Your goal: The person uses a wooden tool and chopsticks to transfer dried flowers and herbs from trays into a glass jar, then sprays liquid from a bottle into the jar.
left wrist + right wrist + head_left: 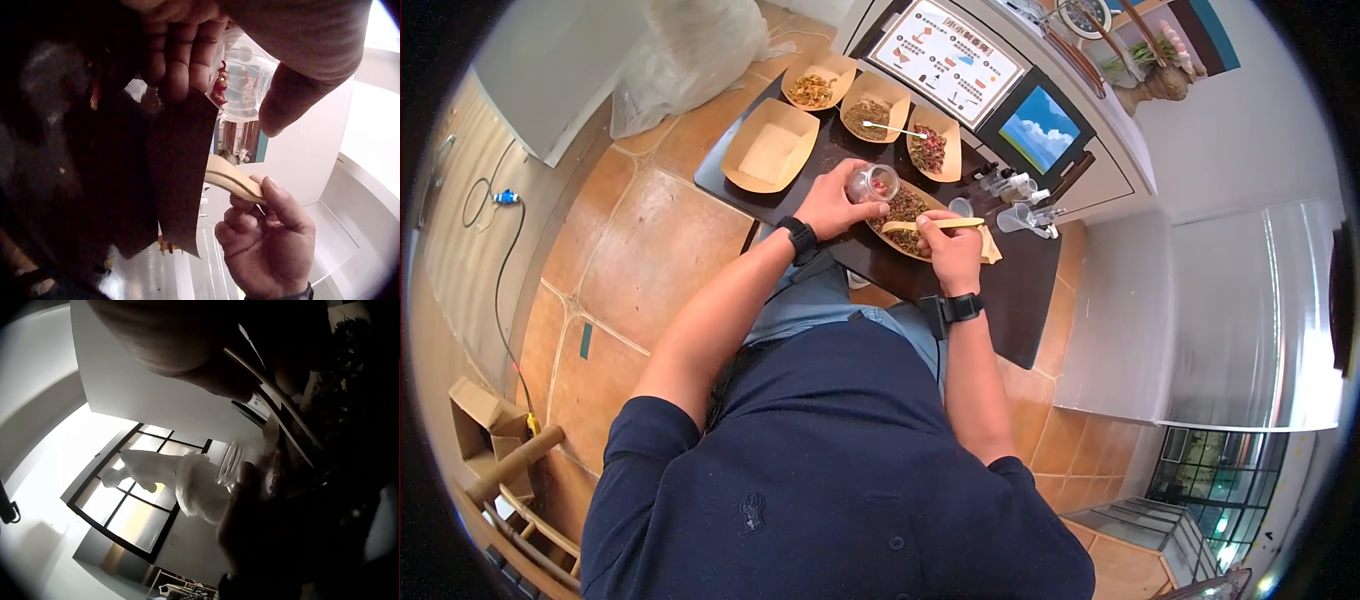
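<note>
My left hand [832, 207] grips a small clear jar [874, 182], tilted over the near end of a paper tray [914, 257]. Red bits [220, 87] show inside the jar in the left wrist view. Brown-green dried herbs [905, 205] fill the tray. Pinched between the thumb and fingers of my right hand [953, 258] is a pale wooden spoon [950, 224], whose far end reaches low over the herbs, just below the jar. The right wrist view is dark, with the spoon's handle [275, 394] crossing it.
Behind stand paper trays of orange dried petals [811, 92], brown powder [862, 112] with a white stick [895, 129] across it, and red-green buds [928, 153]. A plain tray [768, 148] sits left. Small bottles [1012, 187], a clear cup [1014, 219] and a round lid [961, 207] stand right.
</note>
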A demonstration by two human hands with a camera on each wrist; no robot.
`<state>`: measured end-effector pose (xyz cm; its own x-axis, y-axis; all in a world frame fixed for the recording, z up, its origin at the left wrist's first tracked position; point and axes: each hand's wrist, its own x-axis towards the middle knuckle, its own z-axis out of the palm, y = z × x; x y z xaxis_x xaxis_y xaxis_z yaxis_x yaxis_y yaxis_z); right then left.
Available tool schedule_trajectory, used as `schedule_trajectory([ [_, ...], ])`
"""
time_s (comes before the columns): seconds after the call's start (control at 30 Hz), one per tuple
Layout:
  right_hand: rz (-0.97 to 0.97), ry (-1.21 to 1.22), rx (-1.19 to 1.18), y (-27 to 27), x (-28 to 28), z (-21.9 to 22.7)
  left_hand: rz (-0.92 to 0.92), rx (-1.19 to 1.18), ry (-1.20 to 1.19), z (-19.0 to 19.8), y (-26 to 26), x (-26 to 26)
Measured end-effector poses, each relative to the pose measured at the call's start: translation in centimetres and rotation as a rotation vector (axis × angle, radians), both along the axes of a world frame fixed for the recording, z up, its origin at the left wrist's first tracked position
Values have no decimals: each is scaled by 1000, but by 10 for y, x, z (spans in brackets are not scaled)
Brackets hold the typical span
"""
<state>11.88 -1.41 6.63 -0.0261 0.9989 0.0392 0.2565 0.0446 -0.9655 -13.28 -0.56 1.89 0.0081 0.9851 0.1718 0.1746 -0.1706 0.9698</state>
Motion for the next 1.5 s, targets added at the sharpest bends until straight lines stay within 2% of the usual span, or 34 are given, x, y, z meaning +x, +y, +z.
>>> schedule_trajectory([
  [0.1,-53,-52,72,2,-4,-2,23,23,11,0,-1,0],
  [0.17,-77,23,102,0,-1,3,17,19,-1,-2,-1,0],
  [0.33,-27,-102,11,3,7,0,-1,7,1,-1,0,0],
  [0.4,-121,-147,150,6,10,-4,25,29,36,-1,-1,0],
  [0.63,-139,-84,122,5,11,-2,-2,22,10,-2,0,0],
  [1.43,-243,-176,136,3,14,-4,1,16,45,-4,1,-1],
  [1.5,-256,-51,76,1,14,0,-3,16,33,-4,1,0],
])
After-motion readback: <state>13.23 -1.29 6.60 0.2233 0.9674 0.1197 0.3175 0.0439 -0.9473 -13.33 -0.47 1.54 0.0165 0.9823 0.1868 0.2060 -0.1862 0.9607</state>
